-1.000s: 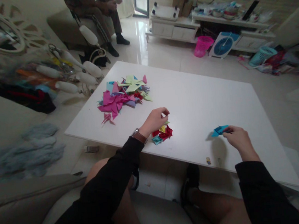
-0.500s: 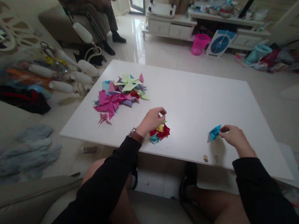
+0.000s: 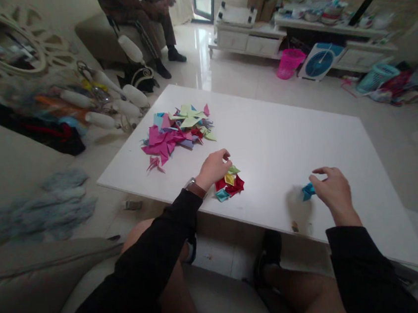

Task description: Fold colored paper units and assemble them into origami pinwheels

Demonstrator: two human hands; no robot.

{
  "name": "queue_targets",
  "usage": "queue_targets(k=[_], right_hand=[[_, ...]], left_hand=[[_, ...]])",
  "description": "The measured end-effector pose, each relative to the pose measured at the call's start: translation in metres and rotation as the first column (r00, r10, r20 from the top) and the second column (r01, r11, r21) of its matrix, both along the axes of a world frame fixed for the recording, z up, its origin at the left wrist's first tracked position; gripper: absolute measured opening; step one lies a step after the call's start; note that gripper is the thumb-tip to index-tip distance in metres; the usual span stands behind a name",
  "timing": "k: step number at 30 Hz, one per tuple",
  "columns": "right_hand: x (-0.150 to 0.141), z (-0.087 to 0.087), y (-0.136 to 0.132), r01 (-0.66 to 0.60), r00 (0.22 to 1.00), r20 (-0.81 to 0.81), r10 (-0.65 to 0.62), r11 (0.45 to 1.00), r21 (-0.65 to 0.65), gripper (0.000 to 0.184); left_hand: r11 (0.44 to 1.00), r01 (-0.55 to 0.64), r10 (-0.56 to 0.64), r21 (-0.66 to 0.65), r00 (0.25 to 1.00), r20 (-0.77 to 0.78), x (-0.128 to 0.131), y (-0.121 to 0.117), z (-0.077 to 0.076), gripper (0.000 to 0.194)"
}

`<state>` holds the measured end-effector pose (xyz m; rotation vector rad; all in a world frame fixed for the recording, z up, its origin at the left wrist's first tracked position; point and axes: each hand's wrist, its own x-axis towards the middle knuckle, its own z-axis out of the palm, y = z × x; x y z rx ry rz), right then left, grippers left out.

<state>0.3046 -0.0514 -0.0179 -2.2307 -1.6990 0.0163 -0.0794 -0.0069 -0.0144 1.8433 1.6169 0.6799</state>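
Over a small cluster of folded papers hovers my left hand (image 3: 214,168), its thumb and forefinger curved and apart with nothing seen between them. In that cluster lie a red folded paper (image 3: 236,187), a yellow one (image 3: 229,179), a light green one (image 3: 234,169) and a teal one (image 3: 222,195). A blue folded paper (image 3: 307,192) lies on the white table (image 3: 266,135) at the right, partly hidden by my right hand (image 3: 332,189). That hand is raised just beside it, thumb and fingers spread.
A larger heap of paper cranes (image 3: 164,141) in pink, green and purple covers the table's far left. Beyond the table are a lamp with white shades (image 3: 135,95), a pink basket (image 3: 290,63), a blue fan (image 3: 319,61) and a seated person (image 3: 142,14).
My right hand has let go of the blue folded paper and its fingers have opened. My left hand stays over the small cluster. The whole view has shifted slightly.
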Motion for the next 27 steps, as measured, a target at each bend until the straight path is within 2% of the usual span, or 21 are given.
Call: queue_targets(k=[4,7,11,15,17,20,24,27], right_hand=[[-0.035,0.006,0.009,-0.082,0.990,-0.114,0.088,0.995,0.058,0.027],[-0.057,0.008,0.015,-0.161,0.966,-0.187,0.178,0.981,0.106,0.026],[-0.076,0.010,0.021,-0.216,0.942,-0.232,0.243,0.967,0.136,0.025],[-0.085,0.009,0.023,-0.229,0.933,-0.257,0.252,0.966,0.117,0.025],[-0.088,0.009,0.023,-0.241,0.928,-0.265,0.263,0.964,0.111,0.025],[-0.090,0.008,0.023,-0.258,0.923,-0.267,0.277,0.960,0.104,0.024],[-0.091,0.008,0.022,-0.265,0.924,-0.261,0.280,0.960,0.091,0.023],[-0.091,0.011,0.021,-0.274,0.921,-0.258,0.292,0.956,0.106,0.022]], left_hand=[[0.991,-0.109,0.093,-0.083,0.981,-0.169,-0.014,0.003,0.003,0.036],[0.964,-0.234,0.180,-0.122,0.920,-0.347,-0.034,0.006,0.007,0.049],[0.884,-0.430,0.274,-0.183,0.795,-0.542,-0.075,0.006,0.007,0.067],[0.799,-0.555,0.299,-0.231,0.700,-0.649,-0.119,0.000,0.006,0.076],[0.765,-0.587,0.286,-0.266,0.678,-0.677,-0.135,-0.003,0.007,0.075],[0.737,-0.582,0.231,-0.344,0.695,-0.681,-0.147,-0.006,0.009,0.070],[0.747,-0.550,0.195,-0.375,0.720,-0.666,-0.147,-0.006,0.010,0.069],[0.786,-0.559,0.279,-0.263,0.701,-0.656,-0.139,-0.004,0.011,0.067]])
